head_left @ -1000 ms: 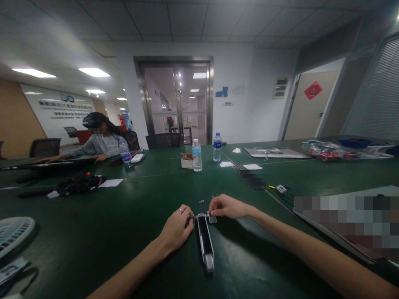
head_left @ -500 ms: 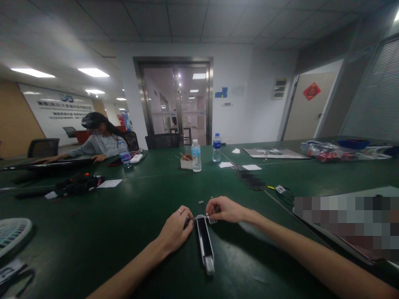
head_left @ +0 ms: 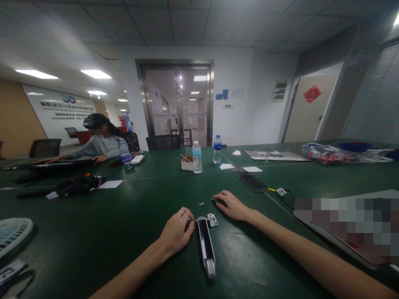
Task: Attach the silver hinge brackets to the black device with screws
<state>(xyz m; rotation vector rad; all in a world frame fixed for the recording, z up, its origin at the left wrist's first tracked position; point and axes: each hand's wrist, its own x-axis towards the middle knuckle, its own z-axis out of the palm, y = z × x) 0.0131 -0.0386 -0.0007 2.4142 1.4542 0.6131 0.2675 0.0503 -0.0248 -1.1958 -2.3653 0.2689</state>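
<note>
A long narrow device (head_left: 206,243) with a white frame and a dark middle strip lies lengthwise on the green table in front of me. A silver metal plate with holes (head_left: 213,220) sits at its far right corner. My left hand (head_left: 177,229) is closed beside the far left end, fingers curled round a small dark part whose kind is hidden. Beyond the plate, my right hand (head_left: 232,205) has its fingers apart, its index fingertip by a tiny metal piece (head_left: 213,199). Small silver rings (head_left: 201,204) lie between my hands, farther off.
Two water bottles (head_left: 197,158) and a small cardboard box (head_left: 187,164) stand ahead. Black gear (head_left: 79,185) and a white basket (head_left: 15,234) lie left. A person in a headset (head_left: 104,139) sits at the far left. Papers and a board (head_left: 276,155) lie right.
My right hand has left the metal plate and moved away and slightly right, its fingers spreading, so the plate is uncovered. My left hand stays at the device's far end.
</note>
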